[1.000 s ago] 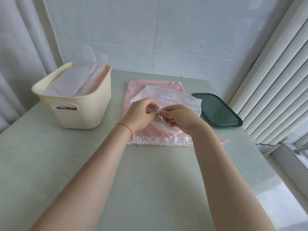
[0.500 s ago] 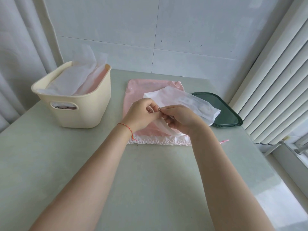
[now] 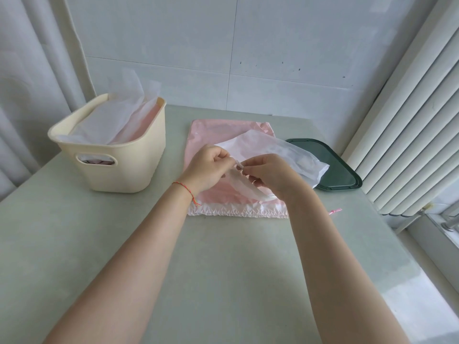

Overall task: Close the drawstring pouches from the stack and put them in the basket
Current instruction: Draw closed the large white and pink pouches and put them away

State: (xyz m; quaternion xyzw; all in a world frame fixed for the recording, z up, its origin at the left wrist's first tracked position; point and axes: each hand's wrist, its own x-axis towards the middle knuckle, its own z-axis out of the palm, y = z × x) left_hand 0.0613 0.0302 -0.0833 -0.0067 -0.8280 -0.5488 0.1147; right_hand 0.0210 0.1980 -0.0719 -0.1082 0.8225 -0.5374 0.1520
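Both hands meet above the pink stack of pouches [image 3: 231,135] on the counter [image 3: 223,269]. The left hand [image 3: 207,167] and right hand [image 3: 273,175] each pinch the mouth of a white drawstring pouch [image 3: 285,152], lifted off the stack. The cream basket [image 3: 116,157] stands to the left, holding pouches.

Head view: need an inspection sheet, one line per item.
Surface: pale green table, bright light patch at right edge.
Job's things: white drawstring pouch held above pink pouch stack; cream basket on the left holds white and pink pouches.
Clutter: dark green tray right of stack; small pink ribbon scrap.
Grippers: left hand and right hand pinch the pouch's mouth.
Cables: nothing seen.
Surroundings: white tiled wall, curtains both sides.
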